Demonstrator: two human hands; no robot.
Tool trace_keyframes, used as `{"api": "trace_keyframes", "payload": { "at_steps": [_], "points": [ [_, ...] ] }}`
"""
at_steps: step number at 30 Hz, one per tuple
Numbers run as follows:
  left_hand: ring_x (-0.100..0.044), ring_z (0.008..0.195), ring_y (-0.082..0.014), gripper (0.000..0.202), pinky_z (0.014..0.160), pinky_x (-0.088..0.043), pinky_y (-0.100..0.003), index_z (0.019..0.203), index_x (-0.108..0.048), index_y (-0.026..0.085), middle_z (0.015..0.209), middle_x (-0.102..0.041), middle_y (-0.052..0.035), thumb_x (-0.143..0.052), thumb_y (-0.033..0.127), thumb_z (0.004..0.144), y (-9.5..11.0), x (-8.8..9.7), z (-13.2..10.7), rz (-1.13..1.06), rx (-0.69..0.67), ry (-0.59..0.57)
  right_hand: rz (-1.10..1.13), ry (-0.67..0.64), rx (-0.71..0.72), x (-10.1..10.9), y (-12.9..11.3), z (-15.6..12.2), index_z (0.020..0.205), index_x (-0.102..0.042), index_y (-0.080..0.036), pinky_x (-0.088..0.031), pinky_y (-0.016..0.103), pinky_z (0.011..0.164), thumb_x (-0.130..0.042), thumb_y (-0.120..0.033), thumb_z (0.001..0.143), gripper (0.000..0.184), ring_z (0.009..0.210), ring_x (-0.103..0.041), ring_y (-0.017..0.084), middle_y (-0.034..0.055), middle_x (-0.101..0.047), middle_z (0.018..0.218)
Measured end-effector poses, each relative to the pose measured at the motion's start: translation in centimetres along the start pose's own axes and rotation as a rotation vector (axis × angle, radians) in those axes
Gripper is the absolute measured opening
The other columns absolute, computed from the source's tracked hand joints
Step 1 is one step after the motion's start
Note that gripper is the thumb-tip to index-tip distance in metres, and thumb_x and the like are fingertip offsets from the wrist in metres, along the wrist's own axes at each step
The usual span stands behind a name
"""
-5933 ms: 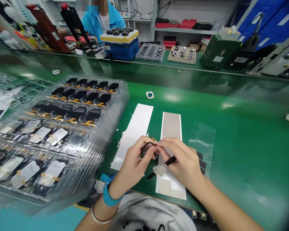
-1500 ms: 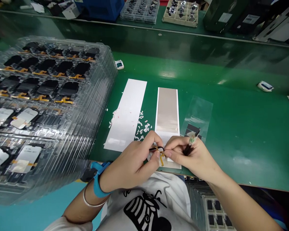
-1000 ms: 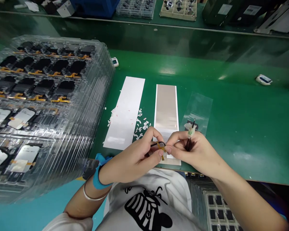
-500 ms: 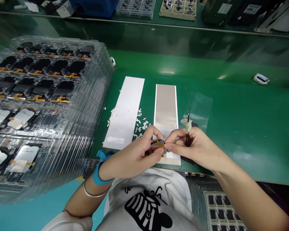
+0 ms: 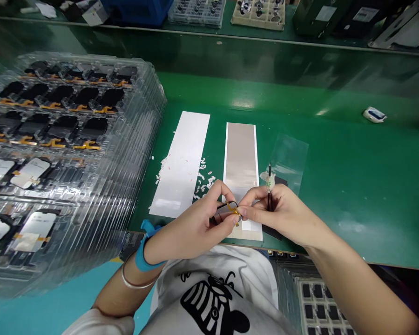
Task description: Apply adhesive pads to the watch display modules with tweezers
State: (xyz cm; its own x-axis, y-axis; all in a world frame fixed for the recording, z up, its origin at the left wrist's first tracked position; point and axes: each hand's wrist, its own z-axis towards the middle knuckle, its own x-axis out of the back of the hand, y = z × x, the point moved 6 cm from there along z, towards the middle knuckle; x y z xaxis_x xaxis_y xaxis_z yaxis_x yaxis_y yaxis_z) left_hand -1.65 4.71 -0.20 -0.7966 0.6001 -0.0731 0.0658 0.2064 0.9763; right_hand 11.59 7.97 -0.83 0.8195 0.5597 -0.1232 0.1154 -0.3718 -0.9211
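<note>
a small display module was held above the near end of a beige adhesive sheet, where both hands met. by the left hand, its edge was clamped between thumb and index finger. at the orange flex cable, the thumb and index fingertips of the right hand were set close together; what exactly was gripped between them could not be told. the slim black tweezers, wrapped with a wad of tape, were tucked under the other right fingers and pointed toward twelve o'clock.

from the module, the white paper strip was seen between ten and eleven o'clock, the clear plastic sleeve between one and two, and the stack of clear trays at ten.

for careful work, it was judged best that the module be supported only by its rim, that the cable be pressed gently and never folded sharply, and that the loose white scraps be kept away from it.
</note>
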Motion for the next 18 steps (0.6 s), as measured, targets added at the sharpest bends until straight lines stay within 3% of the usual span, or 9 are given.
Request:
{"api": "trace_keyframes", "payload": {
  "at_steps": [7, 18],
  "points": [
    [-0.026, 0.059, -0.0110, 0.010, 0.051, -0.024, -0.024, 0.101, -0.031, 0.027, 0.071, -0.030, 0.0080, -0.039, 0.020, 0.102, -0.47, 0.07, -0.07, 0.017, 0.033, -0.037, -0.005, 0.022, -0.019, -0.15, 0.60, -0.08, 0.073, -0.071, -0.013, -0.015, 0.021, 0.047, -0.085, -0.038, 0.073, 0.029, 0.049, -0.024, 0.005, -0.0075, -0.037, 0.049],
    [-0.026, 0.059, -0.0093, 0.015, 0.050, -0.023, -0.021, 0.100, -0.033, 0.024, 0.071, -0.031, 0.0081, -0.040, 0.012, 0.098, -0.56, 0.24, 0.27, -0.035, 0.014, -0.028, -0.040, 0.043, -0.028, -0.12, 0.71, -0.03, 0.075, -0.070, -0.014, -0.015, 0.023, 0.049, -0.081, -0.045, 0.076, 0.033, 0.050, -0.024, 0.006, -0.0073, -0.036, 0.051]
  ]
}}
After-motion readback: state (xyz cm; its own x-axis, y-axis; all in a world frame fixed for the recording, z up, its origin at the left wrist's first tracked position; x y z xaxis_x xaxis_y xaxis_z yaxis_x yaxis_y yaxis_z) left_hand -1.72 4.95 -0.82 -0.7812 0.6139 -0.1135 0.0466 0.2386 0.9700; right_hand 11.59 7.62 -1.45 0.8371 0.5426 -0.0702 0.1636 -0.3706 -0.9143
